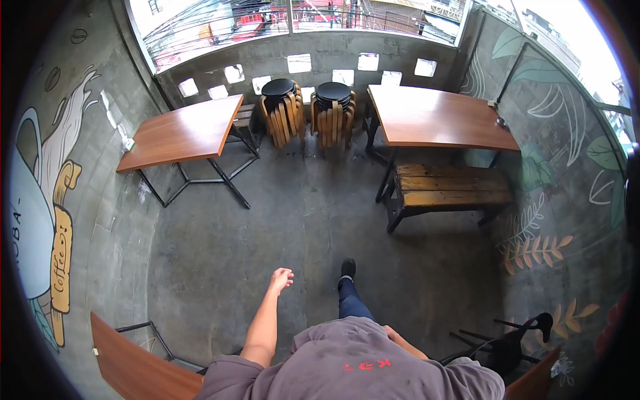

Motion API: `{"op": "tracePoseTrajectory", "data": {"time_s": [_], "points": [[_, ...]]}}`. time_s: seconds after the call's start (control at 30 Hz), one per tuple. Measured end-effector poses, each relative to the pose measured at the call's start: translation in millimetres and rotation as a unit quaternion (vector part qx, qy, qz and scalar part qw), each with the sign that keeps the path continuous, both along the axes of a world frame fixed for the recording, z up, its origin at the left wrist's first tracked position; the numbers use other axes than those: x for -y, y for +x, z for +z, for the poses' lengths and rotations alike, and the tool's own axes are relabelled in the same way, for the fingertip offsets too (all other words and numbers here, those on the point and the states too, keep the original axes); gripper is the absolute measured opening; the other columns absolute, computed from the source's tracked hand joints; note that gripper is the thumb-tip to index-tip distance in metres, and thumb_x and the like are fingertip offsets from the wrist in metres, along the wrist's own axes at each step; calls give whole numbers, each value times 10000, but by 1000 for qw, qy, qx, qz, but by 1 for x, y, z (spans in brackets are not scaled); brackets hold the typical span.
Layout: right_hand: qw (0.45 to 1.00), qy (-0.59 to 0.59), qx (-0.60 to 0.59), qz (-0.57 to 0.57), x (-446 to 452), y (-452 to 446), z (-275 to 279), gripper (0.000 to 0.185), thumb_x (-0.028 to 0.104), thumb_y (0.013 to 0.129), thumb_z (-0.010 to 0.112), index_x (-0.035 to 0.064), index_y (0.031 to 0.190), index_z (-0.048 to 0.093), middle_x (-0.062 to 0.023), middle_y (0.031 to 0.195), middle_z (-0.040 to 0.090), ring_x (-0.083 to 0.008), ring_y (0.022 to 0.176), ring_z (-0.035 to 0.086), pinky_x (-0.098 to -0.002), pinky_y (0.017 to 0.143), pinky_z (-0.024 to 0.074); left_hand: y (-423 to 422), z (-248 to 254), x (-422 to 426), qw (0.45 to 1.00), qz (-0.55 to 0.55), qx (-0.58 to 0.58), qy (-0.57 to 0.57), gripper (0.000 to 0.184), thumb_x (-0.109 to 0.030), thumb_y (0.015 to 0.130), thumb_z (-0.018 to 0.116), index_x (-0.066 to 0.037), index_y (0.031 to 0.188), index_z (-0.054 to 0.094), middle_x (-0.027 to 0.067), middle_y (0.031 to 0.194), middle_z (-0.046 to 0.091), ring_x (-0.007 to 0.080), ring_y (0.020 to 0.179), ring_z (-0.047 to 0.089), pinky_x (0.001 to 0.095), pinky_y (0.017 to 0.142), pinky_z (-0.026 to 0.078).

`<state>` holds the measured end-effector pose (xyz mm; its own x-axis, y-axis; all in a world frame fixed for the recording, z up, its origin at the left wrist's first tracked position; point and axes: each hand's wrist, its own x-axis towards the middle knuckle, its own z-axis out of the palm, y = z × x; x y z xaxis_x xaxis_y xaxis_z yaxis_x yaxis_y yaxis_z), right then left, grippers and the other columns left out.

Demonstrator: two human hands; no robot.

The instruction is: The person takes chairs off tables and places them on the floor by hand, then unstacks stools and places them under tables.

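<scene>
My left hand (282, 279) hangs out in front of my body over the grey concrete floor (267, 230). Its fingers are loosely bent and a little apart, with nothing in them that I can see. On the other side, my right arm (404, 342) shows only in part past the grey shirt (333, 353). The fingers of that hand are hidden. One dark shoe (348, 268) is stretched forward on the floor, right of my left hand. Neither hand appears to touch any furniture.
Two wooden-topped tables (190, 130) (437, 120) stand ahead at left and right. Two stacks of black-seated stools (283, 113) (333, 115) are between them. A wooden bench (453, 187) sits before the right table. Nearer are another tabletop (137, 360) and a black chair (510, 347).
</scene>
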<state>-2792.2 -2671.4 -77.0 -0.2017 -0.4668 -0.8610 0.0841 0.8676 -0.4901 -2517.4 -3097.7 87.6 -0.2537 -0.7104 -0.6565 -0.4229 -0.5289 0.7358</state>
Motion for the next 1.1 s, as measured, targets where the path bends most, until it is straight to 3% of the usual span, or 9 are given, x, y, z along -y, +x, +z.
{"op": "tracePoseTrajectory", "data": {"time_s": [0.2, 0.3, 0.47, 0.6, 0.67, 0.73, 0.8, 0.97, 1.1], "points": [[995, 95, -2, -26, 182, -128, 39, 331, 344, 669, 722, 33, 766, 670, -118, 729, 633, -251, 614, 628, -398, 497, 534, 6, -77, 28, 976, -21, 134, 168, 243, -243, 852, 519, -54, 994, 575, 58, 893, 640, 142, 606, 588, 264, 465, 449], [997, 63, -13, 51, 317, -201, 78, 246, 248, 811, 509, 43, 728, 618, -78, 680, 618, -187, 534, 603, -342, 444, 507, 26, -103, 24, 939, 41, 167, 297, 211, -220, 821, 527, -52, 937, 585, 72, 868, 634, 217, 618, 578, 348, 521, 469], [999, -29, -25, -5, 521, -303, 119, 212, 204, 858, 430, 40, 829, 561, -68, 679, 602, -159, 504, 580, -291, 445, 478, -5, -147, 72, 971, -93, 125, 183, 204, -198, 794, 550, -42, 916, 597, 98, 797, 610, 234, 608, 539, 367, 525, 447], [994, -107, -37, -1, 652, -352, 136, 203, 176, 864, 426, 26, 850, 562, -67, 686, 600, -158, 517, 585, -277, 461, 477, -96, -109, 176, 972, -94, 131, 169, 205, -217, 790, 564, -23, 771, 626, 76, 712, 576, 180, 580, 531, 343, 461, 427], [993, -109, -40, 11, 698, -365, 136, 204, 175, 864, 428, 25, 856, 566, -67, 698, 603, -155, 522, 586, -275, 464, 478, -165, -39, 255, 950, -81, 194, 230, 218, -244, 802, 559, -46, 762, 642, 51, 691, 579, 154, 568, 533, 329, 441, 419], [996, -80, -46, 20, 730, -377, 129, 212, 190, 861, 428, 27, 855, 564, -68, 700, 602, -156, 523, 587, -277, 464, 480, -179, -126, 324, 969, -64, 158, 176, 239, -268, 818, 543, -55, 812, 650, 41, 747, 616, 161, 580, 551, 328, 444, 432], [998, -43, -38, -1, 749, -390, 111, 221, 211, 826, 459, 27, 853, 579, -72, 684, 612, -154, 507, 583, -282, 449, 476, -221, -106, 408, 971, -42, 156, 174, 285, -286, 829, 526, -70, 987, 624, 24, 880, 651, 169, 628, 592, 313, 499, 474], [988, 132, 28, -68, 766, -406, 109, 235, 254, 849, 463, 42, 853, 565, -85, 698, 610, -190, 498, 583, -323, 466, 487, -295, -79, 599, 981, -45, 130, 134, 254, -261, 829, 520, -69, 967, 612, 34, 865, 656, 133, 607, 592, 286, 487, 466], [987, 127, 22, -98, 814, -429, 120, 240, 258, 854, 463, 41, 844, 566, -86, 682, 601, -190, 499, 576, -327, 465, 484, -359, -47, 728, 991, -67, 105, 42, 247, -245, 856, 515, -43, 967, 602, 48, 859, 654, 116, 590, 585, 264, 480, 462]]}}
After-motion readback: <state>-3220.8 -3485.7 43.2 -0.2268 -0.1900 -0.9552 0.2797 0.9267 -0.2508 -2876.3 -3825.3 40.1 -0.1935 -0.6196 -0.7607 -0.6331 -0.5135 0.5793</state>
